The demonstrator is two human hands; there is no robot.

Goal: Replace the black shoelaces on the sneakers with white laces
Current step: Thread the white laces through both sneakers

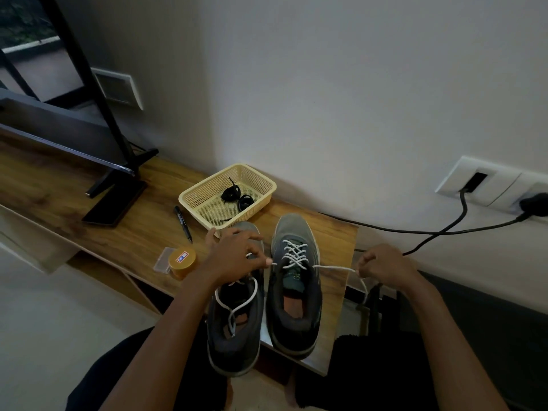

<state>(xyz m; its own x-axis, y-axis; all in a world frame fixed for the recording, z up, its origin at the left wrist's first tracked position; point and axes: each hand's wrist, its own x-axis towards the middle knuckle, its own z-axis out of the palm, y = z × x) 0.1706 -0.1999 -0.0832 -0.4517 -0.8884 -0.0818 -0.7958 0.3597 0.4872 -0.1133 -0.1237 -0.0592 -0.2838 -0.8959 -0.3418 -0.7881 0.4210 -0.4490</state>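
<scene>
Supervisor: Hands first. What does the head camera give you?

Operator: I see the left hand (pixel 234 256) over the front of the left sneaker (pixel 234 330). Its fingers are curled, and thumb and forefinger pinch one end of the white lace (pixel 293 253) threaded through the right sneaker (pixel 293 304). The right hand (pixel 382 265) sits out past the right edge of the table (pixel 89 209), fingers closed on the lace's other end. That end runs from the top eyelets to the hand, and its tip hangs below the fist.

Supervisor: And the sneakers themselves?

Operator: Both are grey and stand side by side on the wooden top, toes toward the wall and heels at the near edge. The right one shows white crossings down its eyelets. A second white lace (pixel 237 304) lies loose across the left one's opening. I cannot tell how it is threaded, because the left hand covers those eyelets.

Supervisor: Black laces?

Operator: The black laces (pixel 237 197) are bundled in the cream mesh basket (pixel 261 182) just beyond the toes, near the wall. A black marker (pixel 184 223) lies left of the basket. Nearer me is a round yellow tin (pixel 182 262) with a clear plastic case (pixel 163 261) just beside it. A dark cable (pixel 415 232) runs along the wall from the socket plate (pixel 489 185) on the right.
</scene>
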